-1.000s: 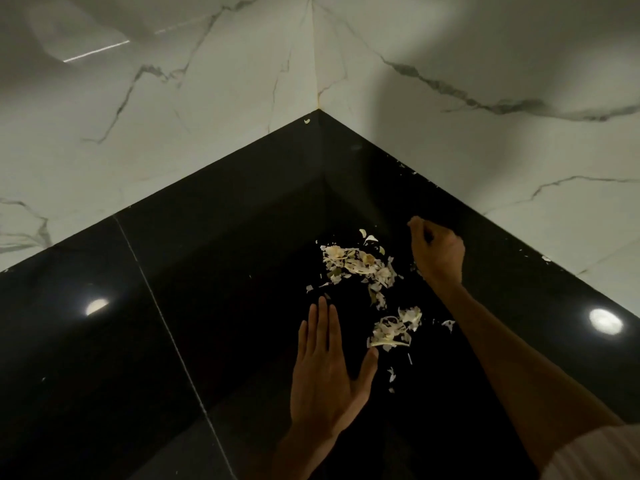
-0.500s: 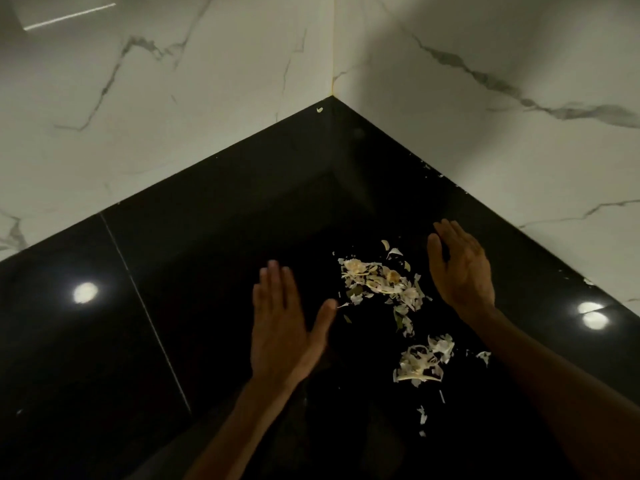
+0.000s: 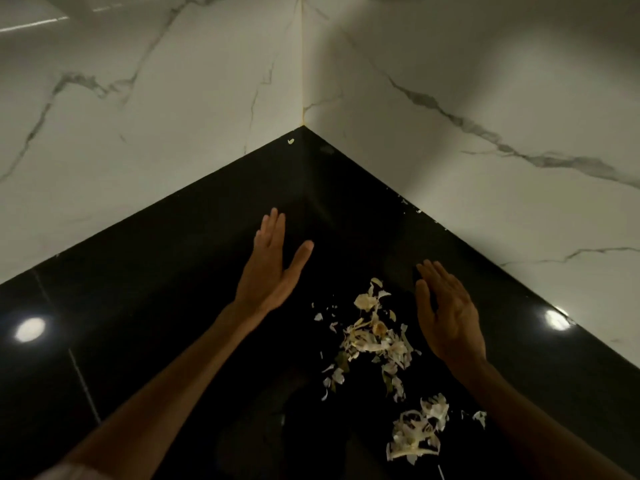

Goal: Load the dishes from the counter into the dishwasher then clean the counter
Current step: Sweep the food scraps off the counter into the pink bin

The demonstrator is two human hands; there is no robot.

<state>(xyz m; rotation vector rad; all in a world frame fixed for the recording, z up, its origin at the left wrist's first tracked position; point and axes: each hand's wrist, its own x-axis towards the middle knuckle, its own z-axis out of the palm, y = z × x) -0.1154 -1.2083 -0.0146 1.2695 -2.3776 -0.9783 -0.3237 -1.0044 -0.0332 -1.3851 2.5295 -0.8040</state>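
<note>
Black polished stone made up the counter [image 3: 145, 306], which ran into a corner between two white marble-veined walls [image 3: 156, 133]. The head view, the only one, looked down into that corner.

The left hand [image 3: 268, 268] was flat and open, fingers straight and together, thumb spread, holding nothing; whether it touched the stone or hovered just above it could not be told. The right hand [image 3: 446, 317] was open too, fingers extended and slightly relaxed, set on edge just beside the scraps and gripping nothing.

Between the two hands, nearer the right one, lay the main heap of pale vegetable peelings [image 3: 374, 337]. A smaller clump [image 3: 415, 434] sat closer to the person, and single flakes were strewn around both. One stray bit [image 3: 290, 141] lay deep in the corner, and a few specks [image 3: 418, 211] lay along the right wall's foot. No dishes showed, so the job looked to be at the cleaning stage.

The peelings seemed thin, dry and very light, likely to scatter or cling rather than lift as one mass. Pinching them would probably leave fragments behind. Sweeping with the hand's edge across the slick stone, herding the heap into the other cupped palm, seemed the better hold. The surface was glossy, so scraps should slide easily.
</note>
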